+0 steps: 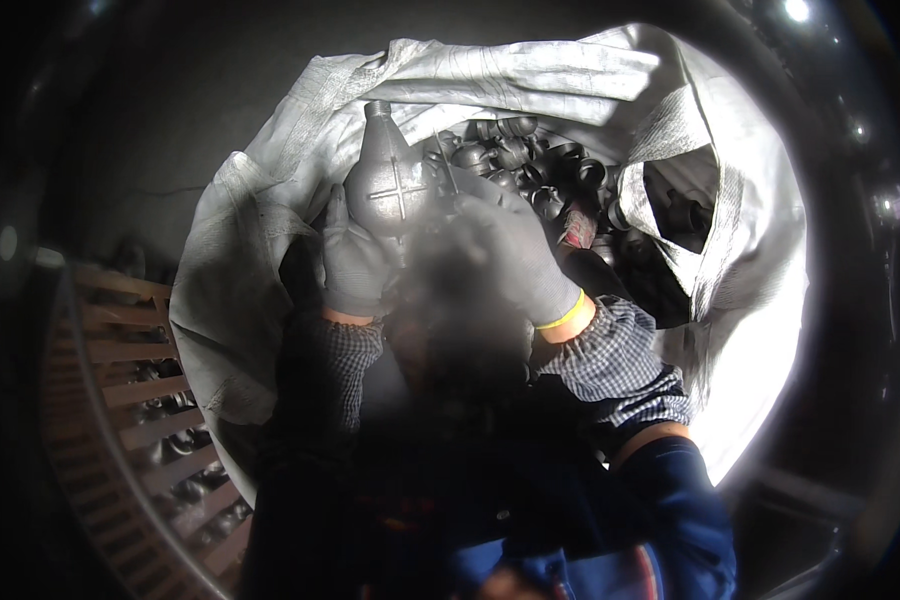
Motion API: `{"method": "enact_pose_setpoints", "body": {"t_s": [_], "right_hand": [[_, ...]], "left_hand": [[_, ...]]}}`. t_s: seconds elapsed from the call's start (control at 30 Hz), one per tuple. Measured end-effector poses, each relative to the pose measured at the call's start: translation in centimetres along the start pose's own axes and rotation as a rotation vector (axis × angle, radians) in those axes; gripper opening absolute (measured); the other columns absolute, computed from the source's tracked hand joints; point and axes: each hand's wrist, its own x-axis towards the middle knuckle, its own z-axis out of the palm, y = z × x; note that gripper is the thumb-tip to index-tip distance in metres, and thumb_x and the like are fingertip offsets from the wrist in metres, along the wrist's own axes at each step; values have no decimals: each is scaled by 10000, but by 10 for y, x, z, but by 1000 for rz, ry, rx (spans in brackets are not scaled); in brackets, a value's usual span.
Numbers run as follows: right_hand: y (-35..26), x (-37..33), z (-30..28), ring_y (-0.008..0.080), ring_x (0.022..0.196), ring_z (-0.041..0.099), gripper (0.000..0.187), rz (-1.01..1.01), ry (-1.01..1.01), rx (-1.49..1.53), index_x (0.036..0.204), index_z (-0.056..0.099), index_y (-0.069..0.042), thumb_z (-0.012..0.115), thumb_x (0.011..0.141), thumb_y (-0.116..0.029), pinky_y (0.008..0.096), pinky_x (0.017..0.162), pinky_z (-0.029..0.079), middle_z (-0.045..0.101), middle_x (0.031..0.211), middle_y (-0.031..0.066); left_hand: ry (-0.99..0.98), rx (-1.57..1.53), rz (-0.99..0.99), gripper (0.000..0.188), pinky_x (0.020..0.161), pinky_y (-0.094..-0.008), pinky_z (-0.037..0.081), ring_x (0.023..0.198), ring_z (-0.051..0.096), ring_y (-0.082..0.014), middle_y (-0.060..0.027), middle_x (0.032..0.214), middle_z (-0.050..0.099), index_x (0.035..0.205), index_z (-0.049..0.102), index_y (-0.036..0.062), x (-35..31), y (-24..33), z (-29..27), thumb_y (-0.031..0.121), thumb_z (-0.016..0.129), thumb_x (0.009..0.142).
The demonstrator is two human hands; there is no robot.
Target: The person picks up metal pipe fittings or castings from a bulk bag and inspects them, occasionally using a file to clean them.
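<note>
My left hand (pixel 355 262), in a grey glove, grips the lower part of a dark grey metal casting (pixel 390 180) with a narrow neck on top and a raised cross on its rounded body. My right hand (pixel 515 255), also gloved with a yellow cuff band, is closed on the casting's right side next to a thin rod (pixel 445 160). Both hands hold it above the open mouth of a large white woven sack (pixel 270 250). Inside the sack lie several dark metal pipe fittings (pixel 530 160). What lies below my hands is blurred.
A wooden slatted crate (pixel 140 400) with several dark metal parts stands at the lower left. The sack's right wall (pixel 760 260) is brightly lit and folded inward. The surroundings are dark. My checked sleeves and blue clothing fill the lower middle.
</note>
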Motion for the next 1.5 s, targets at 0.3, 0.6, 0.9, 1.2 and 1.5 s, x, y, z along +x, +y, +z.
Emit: {"method": "enact_pose_setpoints", "body": {"t_s": [0.3, 0.6, 0.9, 1.2, 1.5], "right_hand": [[-19, 9, -6, 59, 490, 468, 412, -45, 102, -27, 1278, 469, 51, 485, 889, -85, 187, 425, 372, 569, 724, 31], [-15, -20, -4, 222, 1090, 596, 411, -321, -42, -634, 1276, 525, -34, 528, 865, -43, 295, 913, 457, 616, 1170, 164], [-10, -28, -3, 309, 807, 619, 429, -491, -51, -974, 1275, 544, -119, 580, 851, -68, 364, 707, 501, 627, 884, 175], [-3, -26, -5, 303, 741, 603, 469, -550, -29, -1242, 1273, 549, -169, 591, 814, -82, 392, 621, 488, 569, 807, 133], [-4, -27, -12, 288, 742, 607, 513, -530, -11, -1406, 1266, 545, -179, 615, 764, -100, 391, 621, 490, 561, 795, 106]], "left_hand": [[44, -370, -231, 503, 1003, -565, 370, 1274, 406, -305, -169, 1376, 403, 1378, 329, 43, 1, 3, 9, 276, 441, 947], [96, -367, -181, 472, 902, -546, 461, 1193, 490, -295, -105, 1298, 505, 1264, 500, 106, 0, 2, 17, 438, 453, 932], [66, -353, -179, 504, 841, -522, 502, 1160, 518, -296, -96, 1288, 512, 1274, 491, 129, 2, 6, 6, 477, 479, 909], [-199, -241, -120, 573, 1104, -523, 221, 1310, 335, -309, -142, 1399, 389, 1366, 367, 56, 0, 10, -19, 427, 451, 937], [176, -122, -94, 528, 841, -529, 496, 1168, 507, -302, -85, 1296, 508, 1302, 460, 138, -3, 5, 2, 481, 485, 901]]}}
